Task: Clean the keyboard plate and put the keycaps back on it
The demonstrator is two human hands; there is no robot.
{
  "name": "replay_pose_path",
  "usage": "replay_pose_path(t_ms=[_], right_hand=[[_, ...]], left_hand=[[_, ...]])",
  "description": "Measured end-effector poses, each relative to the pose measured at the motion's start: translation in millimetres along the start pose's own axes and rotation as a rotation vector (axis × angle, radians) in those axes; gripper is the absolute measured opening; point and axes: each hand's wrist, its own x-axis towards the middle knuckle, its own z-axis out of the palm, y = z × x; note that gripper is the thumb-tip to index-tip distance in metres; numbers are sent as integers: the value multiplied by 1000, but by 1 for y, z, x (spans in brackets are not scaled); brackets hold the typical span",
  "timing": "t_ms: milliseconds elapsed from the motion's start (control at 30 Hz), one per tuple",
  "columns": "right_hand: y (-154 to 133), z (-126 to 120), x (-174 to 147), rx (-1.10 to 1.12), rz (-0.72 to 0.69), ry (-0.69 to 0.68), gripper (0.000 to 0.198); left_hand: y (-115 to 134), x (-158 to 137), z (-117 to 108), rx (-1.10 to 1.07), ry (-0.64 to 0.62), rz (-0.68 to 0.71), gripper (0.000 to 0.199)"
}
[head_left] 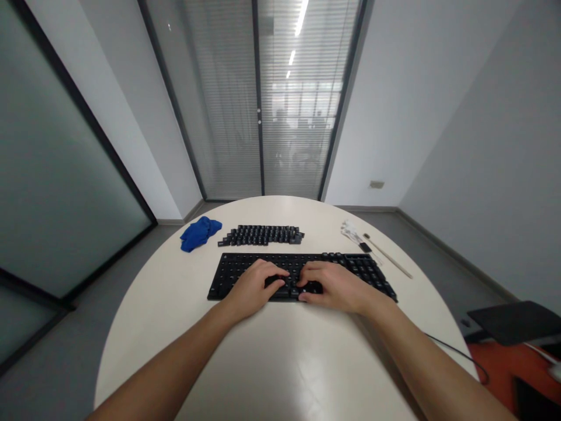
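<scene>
A long black keyboard [234,275] lies across the table, its left and middle parts showing key mounts without caps, while caps still sit on the number pad at its right end. My left hand [256,285] rests over its middle, thumb and index finger bent close together at the key mounts. Beside it, my right hand [328,285] is curled inward with index finger and thumb near each other at the keyboard's front. What lies between the fingertips of either hand is too small to make out. Behind the keyboard, loose black keycaps [263,235] stand in several rows.
A crumpled blue cloth [198,234] lies at the back left of the round white table [263,368]. At the right are a thin brush [388,255], a small black piece [365,247] and white swab-like items [349,229]. A black cable [453,349] runs off the right edge.
</scene>
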Motion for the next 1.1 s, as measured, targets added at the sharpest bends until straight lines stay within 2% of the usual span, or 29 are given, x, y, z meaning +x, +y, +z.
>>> replay_pose_path(t_ms=[167, 600, 1100], right_hand=[[0, 1, 0, 1, -3, 10, 18], [-3, 0, -1, -7, -11, 11, 17], [-7, 1, 1, -29, -21, 22, 19]], left_hand=[[1, -2, 1, -21, 27, -14, 18], [4, -5, 5, 101, -8, -2, 23], [12, -5, 7, 269, -46, 94, 22]])
